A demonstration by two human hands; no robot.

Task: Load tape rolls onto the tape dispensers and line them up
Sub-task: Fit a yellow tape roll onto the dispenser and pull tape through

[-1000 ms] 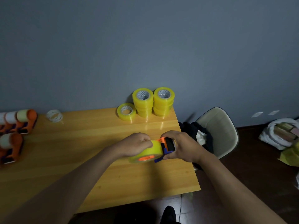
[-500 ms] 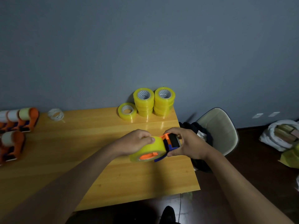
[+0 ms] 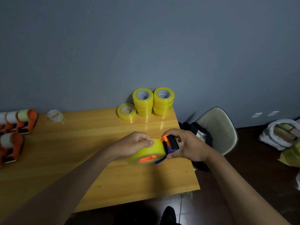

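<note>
Single head view. Camera sits on my head, looking forward and down across the wooden table (image 3: 68, 159) toward the grey wall (image 3: 146, 46). My forearms enter from the bottom edge, close to the lens. Floor and chair (image 3: 217, 127) fall at right.

You worked in a plain room serving as a makeshift packing station: a bare blue-grey wall (image 3: 146, 46), a wooden table (image 3: 81, 151), stacked yellow tape rolls (image 3: 153, 101) at centre, loaded dispensers (image 3: 17, 122) at left, a shell chair (image 3: 217, 127) and bagged goods (image 3: 280, 135) on dark flooring at right.
</note>
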